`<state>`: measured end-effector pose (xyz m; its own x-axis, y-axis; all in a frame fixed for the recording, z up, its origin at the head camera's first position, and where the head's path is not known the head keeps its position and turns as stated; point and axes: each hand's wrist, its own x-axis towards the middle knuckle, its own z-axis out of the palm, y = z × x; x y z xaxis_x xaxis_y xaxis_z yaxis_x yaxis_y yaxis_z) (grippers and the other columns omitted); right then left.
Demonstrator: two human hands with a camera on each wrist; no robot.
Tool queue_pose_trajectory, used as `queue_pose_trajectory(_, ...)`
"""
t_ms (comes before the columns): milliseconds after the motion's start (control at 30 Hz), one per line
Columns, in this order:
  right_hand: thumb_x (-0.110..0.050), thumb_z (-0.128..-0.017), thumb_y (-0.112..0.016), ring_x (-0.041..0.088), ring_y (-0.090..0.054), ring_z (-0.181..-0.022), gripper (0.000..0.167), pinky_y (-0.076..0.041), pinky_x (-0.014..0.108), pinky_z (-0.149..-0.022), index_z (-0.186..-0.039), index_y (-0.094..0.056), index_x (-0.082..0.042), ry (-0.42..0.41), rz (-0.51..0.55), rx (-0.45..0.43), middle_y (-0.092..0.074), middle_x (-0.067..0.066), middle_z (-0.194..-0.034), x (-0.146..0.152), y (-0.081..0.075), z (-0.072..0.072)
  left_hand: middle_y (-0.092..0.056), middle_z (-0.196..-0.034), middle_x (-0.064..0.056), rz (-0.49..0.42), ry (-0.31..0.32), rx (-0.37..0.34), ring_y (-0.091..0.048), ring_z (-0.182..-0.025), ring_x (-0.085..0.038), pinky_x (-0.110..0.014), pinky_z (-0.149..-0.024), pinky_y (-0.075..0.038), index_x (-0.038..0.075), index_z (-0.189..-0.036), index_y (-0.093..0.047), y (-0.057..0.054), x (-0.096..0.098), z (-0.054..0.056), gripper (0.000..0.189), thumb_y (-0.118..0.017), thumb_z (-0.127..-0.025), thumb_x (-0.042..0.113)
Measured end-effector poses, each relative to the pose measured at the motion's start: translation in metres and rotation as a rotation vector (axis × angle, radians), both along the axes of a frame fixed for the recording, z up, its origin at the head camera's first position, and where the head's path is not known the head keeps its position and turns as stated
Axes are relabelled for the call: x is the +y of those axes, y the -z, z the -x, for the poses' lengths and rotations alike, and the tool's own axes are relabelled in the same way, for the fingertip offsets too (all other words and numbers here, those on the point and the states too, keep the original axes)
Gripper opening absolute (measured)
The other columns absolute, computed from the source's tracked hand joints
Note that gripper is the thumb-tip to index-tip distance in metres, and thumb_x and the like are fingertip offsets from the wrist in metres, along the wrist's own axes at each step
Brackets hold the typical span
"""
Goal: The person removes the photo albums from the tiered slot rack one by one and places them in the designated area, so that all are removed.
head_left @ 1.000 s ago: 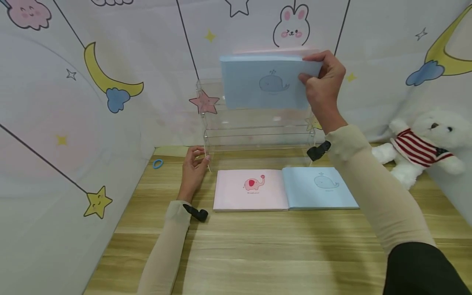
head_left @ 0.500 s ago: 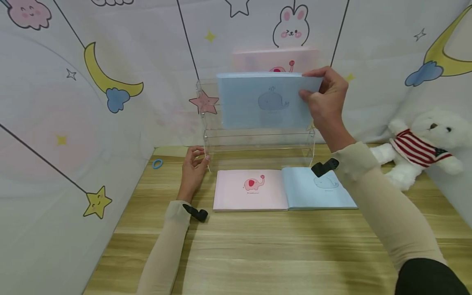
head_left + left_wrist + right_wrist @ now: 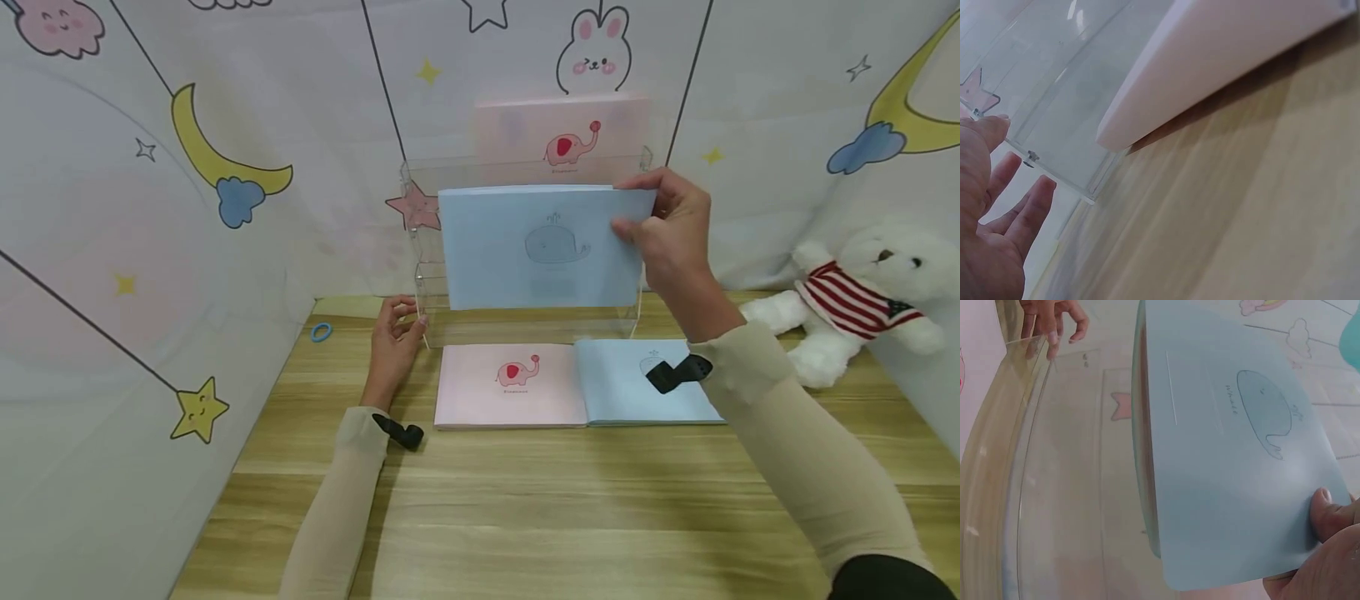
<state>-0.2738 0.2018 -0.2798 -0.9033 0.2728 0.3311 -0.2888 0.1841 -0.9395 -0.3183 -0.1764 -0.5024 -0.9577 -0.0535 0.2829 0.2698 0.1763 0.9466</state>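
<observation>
The held booklet (image 3: 483, 250) is pale blue with 1 whale (image 3: 555, 243); the bear (image 3: 926, 285) is white, its shirt (image 3: 849, 304) red-and-white striped.

You pinch the upper right corner of an upright blue whale booklet (image 3: 487, 258) in your right hand (image 3: 675, 225), before a clear acrylic rack (image 3: 525, 323) near the worktop's (image 3: 510, 517) back edge. Your left hand (image 3: 393, 346) touches the rack's left side. A pink elephant booklet (image 3: 517, 129) stands in its top tier. In front lie another elephant booklet (image 3: 510, 400) and whale booklet (image 3: 630, 400), side by side. You have a blue ring (image 3: 321, 340) near the back left corner, a white teddy bear (image 3: 892, 279) at the back right.
</observation>
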Motion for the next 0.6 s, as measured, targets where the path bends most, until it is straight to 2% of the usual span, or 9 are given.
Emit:
queue_pose_trajectory(233, 0.016, -0.091, -0.073, 0.024, -0.069, -0.108, 0.042, -0.057, 0.065, -0.102, -0.118, -0.078, -0.015, -0.026, 0.003, -0.096, -0.07, -0.001, -0.112, 0.005, 0.009, -0.019, -0.063, -0.137, -0.022, 0.0, 0.005, 0.032, -0.07, -0.12, -0.048, -0.016, -0.081, -0.056, 0.014, -0.14, -0.055, 0.005, -0.001, 0.002, 0.04, -0.072, -0.105, 0.023)
queue_pose_trajectory(300, 0.015, -0.092, -0.072, 0.024, -0.07, -0.108, 0.041, -0.058, 0.062, -0.101, -0.12, -0.076, -0.015, -0.038, -0.006, -0.112, -0.069, -0.001, -0.112, 0.006, 0.012, -0.024, -0.063, -0.136, -0.021, 0.001, 0.005, 0.038, -0.07, -0.119, -0.048, -0.017, -0.081, -0.057, 0.014, -0.139, -0.055, 0.005, -0.001, 0.002, 0.04, -0.072, -0.105, 0.024)
queue_pose_trajectory(500, 0.015, -0.091, -0.073, 0.018, -0.07, -0.103, 0.042, -0.061, 0.035, -0.085, -0.119, -0.075, -0.016, -0.068, -0.04, -0.153, -0.068, -0.003, -0.104, 0.007, 0.025, -0.037, -0.064, -0.135, -0.019, 0.019, 0.002, 0.043, -0.071, -0.117, -0.042, -0.019, -0.083, -0.057, 0.015, -0.139, -0.055, 0.005, -0.002, 0.002, 0.04, -0.072, -0.105, 0.028)
queue_pose_trajectory(600, 0.016, -0.09, -0.073, 0.016, -0.07, -0.1, 0.042, -0.06, 0.028, -0.079, -0.119, -0.075, -0.015, -0.081, -0.045, -0.165, -0.066, -0.002, -0.101, 0.008, 0.033, -0.044, -0.064, -0.135, -0.018, 0.022, 0.003, 0.04, -0.071, -0.117, -0.04, -0.02, -0.083, -0.057, 0.016, -0.139, -0.056, 0.005, -0.002, 0.002, 0.04, -0.072, -0.105, 0.029)
